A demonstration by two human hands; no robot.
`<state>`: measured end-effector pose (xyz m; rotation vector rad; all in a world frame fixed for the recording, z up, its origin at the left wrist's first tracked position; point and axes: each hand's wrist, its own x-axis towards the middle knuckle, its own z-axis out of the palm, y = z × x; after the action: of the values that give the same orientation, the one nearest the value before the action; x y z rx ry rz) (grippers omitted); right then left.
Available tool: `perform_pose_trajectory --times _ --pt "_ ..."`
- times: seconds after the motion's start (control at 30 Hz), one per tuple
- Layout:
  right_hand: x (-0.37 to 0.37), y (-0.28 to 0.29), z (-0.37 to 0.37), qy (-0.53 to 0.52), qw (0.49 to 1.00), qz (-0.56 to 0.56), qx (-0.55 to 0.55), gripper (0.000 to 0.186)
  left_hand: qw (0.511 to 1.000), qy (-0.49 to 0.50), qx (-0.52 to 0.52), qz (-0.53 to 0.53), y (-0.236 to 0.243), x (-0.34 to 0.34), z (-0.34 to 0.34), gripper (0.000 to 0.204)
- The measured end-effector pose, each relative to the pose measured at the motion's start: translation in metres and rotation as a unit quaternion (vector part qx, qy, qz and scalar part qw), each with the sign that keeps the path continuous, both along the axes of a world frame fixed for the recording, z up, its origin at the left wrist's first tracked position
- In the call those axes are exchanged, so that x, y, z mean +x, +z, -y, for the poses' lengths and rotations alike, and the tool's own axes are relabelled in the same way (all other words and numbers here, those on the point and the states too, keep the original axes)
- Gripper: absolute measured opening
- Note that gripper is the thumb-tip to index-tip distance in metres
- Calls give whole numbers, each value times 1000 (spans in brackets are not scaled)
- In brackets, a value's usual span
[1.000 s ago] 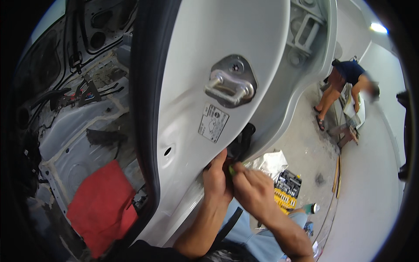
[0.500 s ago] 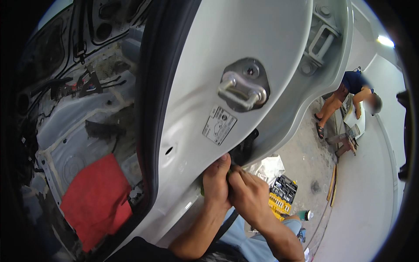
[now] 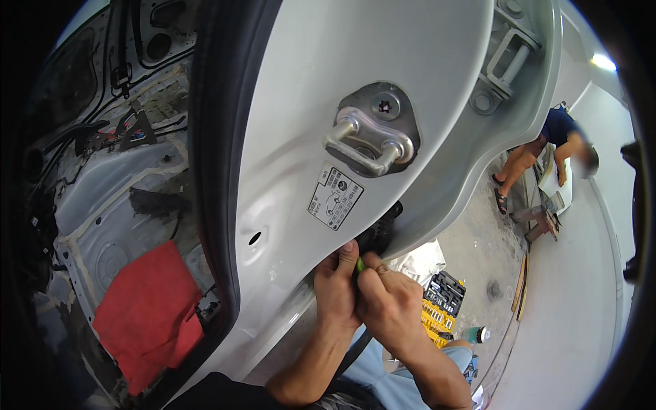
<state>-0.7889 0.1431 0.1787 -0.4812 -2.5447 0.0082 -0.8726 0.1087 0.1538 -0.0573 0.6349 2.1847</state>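
Close together at the lower edge of the silver car body pillar, my left hand and my right hand are both closed. A small bright green thing shows between them, gripped by my right fingers; its kind is hidden. My left thumb points up beside it, and what the left fingers hold is out of sight. Just above my hands a black part sits in the gap behind the pillar edge. Higher on the pillar are a metal door striker and a printed label.
Inside the car at left lies a red cloth on bare metal. A black rubber door seal runs along the pillar. On the floor are an open tool case, a white sheet and a bottle. Another person bends over a panel at far right.
The view has shifted slightly, so the pillar and striker sit farther left. More of the green thing shows between my hands, which stay in about the same place.
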Motion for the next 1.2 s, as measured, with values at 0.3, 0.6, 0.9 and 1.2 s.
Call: perform_pose_trajectory --times 0.3,0.6,0.9,1.2 --pt "9 9 13 14 987 -156 -24 24 999 9 50 20 -4 -4 9 18" --pt "-29 17 27 -121 944 -291 -95 20 993 -67 67 71 1 -9 10 30" --pt "-59 -1 19 -157 933 -295 -130 13 997 -47 47 34 -4 -13 13 27" --pt "-45 -3 22 -125 940 -285 -142 15 994 -74 20 75 -9 -17 11 32"
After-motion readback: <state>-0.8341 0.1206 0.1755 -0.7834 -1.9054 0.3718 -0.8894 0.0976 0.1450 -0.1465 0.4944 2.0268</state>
